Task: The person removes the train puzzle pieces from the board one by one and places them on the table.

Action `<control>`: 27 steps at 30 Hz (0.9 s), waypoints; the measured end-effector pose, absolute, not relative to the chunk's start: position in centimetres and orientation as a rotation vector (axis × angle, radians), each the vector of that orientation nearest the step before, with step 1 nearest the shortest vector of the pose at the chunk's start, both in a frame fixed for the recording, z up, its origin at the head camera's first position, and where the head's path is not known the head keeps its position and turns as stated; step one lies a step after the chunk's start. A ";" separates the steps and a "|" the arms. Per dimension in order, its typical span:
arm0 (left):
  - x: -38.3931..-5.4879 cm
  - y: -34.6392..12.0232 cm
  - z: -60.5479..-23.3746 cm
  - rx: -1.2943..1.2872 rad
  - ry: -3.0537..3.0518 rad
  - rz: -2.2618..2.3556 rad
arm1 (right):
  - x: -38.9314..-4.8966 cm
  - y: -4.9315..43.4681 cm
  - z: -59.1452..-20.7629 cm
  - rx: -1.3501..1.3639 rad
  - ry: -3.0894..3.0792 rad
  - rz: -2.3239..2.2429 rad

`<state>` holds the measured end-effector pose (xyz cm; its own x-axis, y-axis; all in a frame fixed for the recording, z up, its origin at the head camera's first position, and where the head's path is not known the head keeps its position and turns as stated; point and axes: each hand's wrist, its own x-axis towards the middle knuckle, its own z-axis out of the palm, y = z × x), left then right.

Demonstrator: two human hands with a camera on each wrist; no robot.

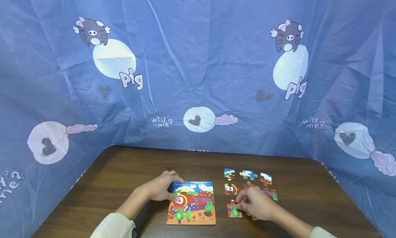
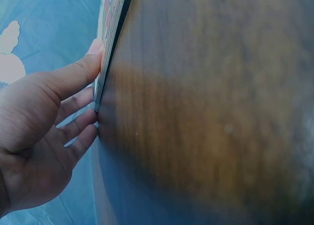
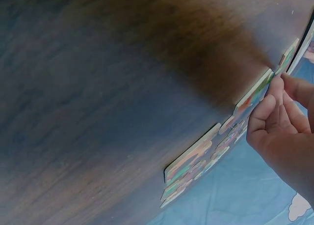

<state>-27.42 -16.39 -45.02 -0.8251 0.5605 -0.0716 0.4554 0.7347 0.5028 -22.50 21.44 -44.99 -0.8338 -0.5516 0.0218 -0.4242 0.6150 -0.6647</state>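
Note:
My left hand (image 1: 163,187) rests at the left side of a square picture board (image 1: 198,214) showing a red train. Its thumb lies over the board's edge, and its other fingers reach the far left corner; the left wrist view shows the thumb (image 2: 81,70) against the edge. Beside the board, my right hand (image 1: 258,203) pinches the right side of a jigsaw puzzle piece (image 1: 235,212) with a green tree. This piece lies flat at the near left of the loose pieces. Thumb and curled forefinger meet at its edge in the right wrist view. The hand partly hides the pieces beneath it.
Several other puzzle pieces lie spread in rows, among them a train-face piece (image 1: 230,189), a blue-sky piece (image 1: 248,174) and a corner piece (image 1: 266,178). Everything lies on a dark wooden table (image 1: 139,162). A blue printed cloth (image 1: 198,76) hangs around its back and sides.

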 end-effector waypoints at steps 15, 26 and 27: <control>-27.4 -16.2 -44.9 0.795 2.709 0.687 | -22.6 21.8 -45.4 -0.823 2.657 -1.067; -27.6 -16.3 -44.9 0.793 2.688 0.690 | -22.7 22.0 -44.8 -0.808 2.642 -1.131; -27.6 -16.3 -44.9 0.789 2.687 0.689 | -22.8 22.0 -44.7 -0.802 2.647 -1.132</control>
<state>-27.64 -16.33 -44.93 -0.8197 0.5624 -0.1087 0.4407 0.7404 0.5076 -22.78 21.98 -44.73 -0.8449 -0.5307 0.0669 -0.4150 0.5715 -0.7079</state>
